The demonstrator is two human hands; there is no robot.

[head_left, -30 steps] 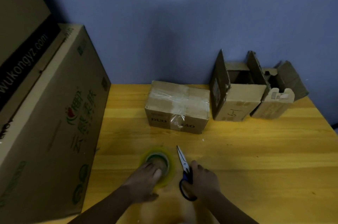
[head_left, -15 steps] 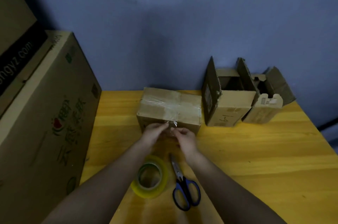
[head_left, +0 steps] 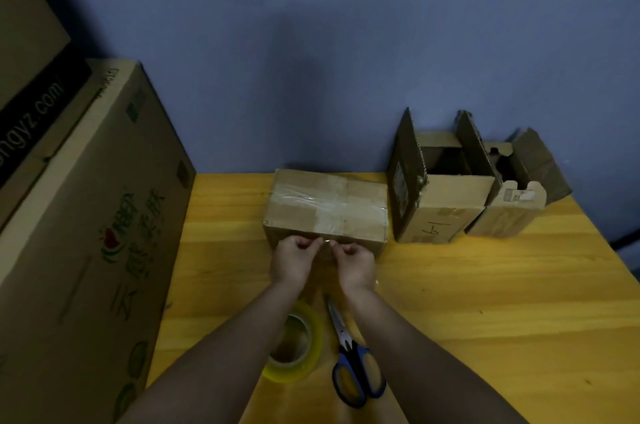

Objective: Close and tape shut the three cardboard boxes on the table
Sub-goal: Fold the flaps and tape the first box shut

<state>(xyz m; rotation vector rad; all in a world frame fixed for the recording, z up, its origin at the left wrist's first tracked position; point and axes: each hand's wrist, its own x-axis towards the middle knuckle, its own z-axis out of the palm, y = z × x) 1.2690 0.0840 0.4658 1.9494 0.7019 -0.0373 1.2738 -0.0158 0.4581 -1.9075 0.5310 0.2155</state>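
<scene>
A closed cardboard box [head_left: 329,205] with clear tape across its top lies at the back middle of the table. My left hand [head_left: 292,261] and my right hand [head_left: 353,262] are side by side at its front face, fingers curled, pinching the loose end of clear tape [head_left: 325,243] hanging over the front edge. Right of it stands a second box [head_left: 440,212] marked "6-1" with flaps upright and open. A third, smaller open box [head_left: 505,212] stands beside that one. A yellowish tape roll [head_left: 301,351] and blue-handled scissors [head_left: 353,358] lie between my forearms.
A very large printed carton [head_left: 90,233] stands along the table's left side, with another carton leaning above it. The yellow wooden table [head_left: 502,302] ends at a blue wall behind the boxes. Its right edge runs diagonally at the far right.
My hands let go of the tape roll and the scissors, moved forward to the taped box, and now pinch the tape end at its front edge.
</scene>
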